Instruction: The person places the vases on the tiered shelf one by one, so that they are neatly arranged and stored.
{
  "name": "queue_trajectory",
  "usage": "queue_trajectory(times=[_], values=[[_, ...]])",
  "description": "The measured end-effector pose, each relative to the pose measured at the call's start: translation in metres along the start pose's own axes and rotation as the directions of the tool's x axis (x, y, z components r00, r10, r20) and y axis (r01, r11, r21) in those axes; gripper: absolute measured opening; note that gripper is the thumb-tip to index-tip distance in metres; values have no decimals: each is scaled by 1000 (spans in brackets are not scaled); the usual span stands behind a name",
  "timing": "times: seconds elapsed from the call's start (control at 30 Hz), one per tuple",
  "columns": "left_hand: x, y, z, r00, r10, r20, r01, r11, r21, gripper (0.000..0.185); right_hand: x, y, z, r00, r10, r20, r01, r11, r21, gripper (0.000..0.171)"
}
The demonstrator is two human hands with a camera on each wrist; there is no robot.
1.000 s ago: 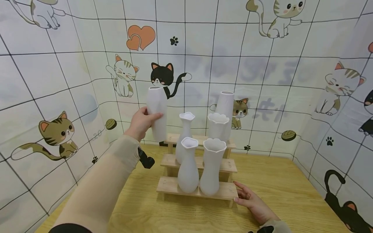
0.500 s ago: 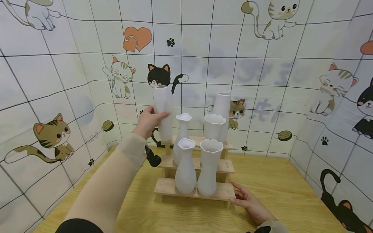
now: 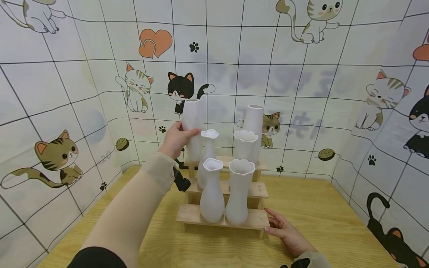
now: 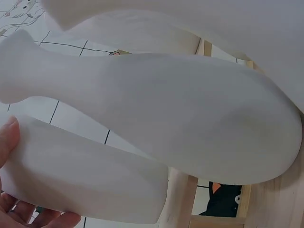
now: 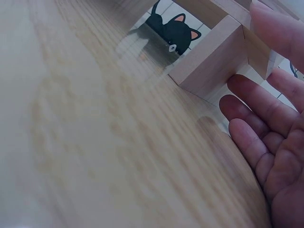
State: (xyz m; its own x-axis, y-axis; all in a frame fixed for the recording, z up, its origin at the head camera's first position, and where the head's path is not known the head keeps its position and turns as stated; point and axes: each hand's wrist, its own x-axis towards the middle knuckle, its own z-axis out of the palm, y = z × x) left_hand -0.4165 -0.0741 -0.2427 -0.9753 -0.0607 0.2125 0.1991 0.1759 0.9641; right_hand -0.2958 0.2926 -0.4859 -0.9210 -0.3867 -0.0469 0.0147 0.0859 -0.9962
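Observation:
My left hand (image 3: 176,139) grips a tall white vase (image 3: 192,119) with a plain round rim, thumb on its near side and fingers behind. The vase stands upright, its base right at the left end of the top step of a wooden stand (image 3: 187,216). In the left wrist view, the base of this vase (image 4: 118,185) lies close to the plank. In front of it are two slim-necked white vases, the back one (image 3: 209,149) and the front one (image 3: 212,197). My right hand (image 3: 289,234) holds the right end of the bottom step between thumb and index finger.
On the stand's right side are a tall plain vase (image 3: 253,117) on top and two scalloped-rim vases, a middle one (image 3: 245,145) and a front one (image 3: 238,193). The stand rests on a wood-grain table (image 3: 301,201). Cat-patterned walls (image 3: 221,48) enclose it.
My left hand has moved the tall vase rightward, from beside the stand to the left end of its top step. My right hand stays at the bottom step; the head view shifts slightly.

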Motion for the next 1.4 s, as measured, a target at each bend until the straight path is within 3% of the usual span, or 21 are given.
queue_trajectory(times=[0.3,0.57,0.8,1.17,1.4], values=[[2,-4,11,1000,5,18,-4,1000,-12,72,0,-1,2,1000,3,-4,-3,1000,0,67],[5,-5,16,1000,1,-5,-1,1000,26,71,0,-2,2,1000,-2,-10,2,1000,-3,68],[6,-7,18,1000,4,-21,-2,999,52,66,-1,-3,2,1000,2,-5,-2,1000,0,68],[14,-13,17,1000,-3,-23,5,998,68,74,1,-2,3,1000,4,-6,-4,1000,-2,68],[12,-13,21,999,6,-31,-5,999,39,73,1,0,2,1000,3,-23,-4,1000,-18,67]])
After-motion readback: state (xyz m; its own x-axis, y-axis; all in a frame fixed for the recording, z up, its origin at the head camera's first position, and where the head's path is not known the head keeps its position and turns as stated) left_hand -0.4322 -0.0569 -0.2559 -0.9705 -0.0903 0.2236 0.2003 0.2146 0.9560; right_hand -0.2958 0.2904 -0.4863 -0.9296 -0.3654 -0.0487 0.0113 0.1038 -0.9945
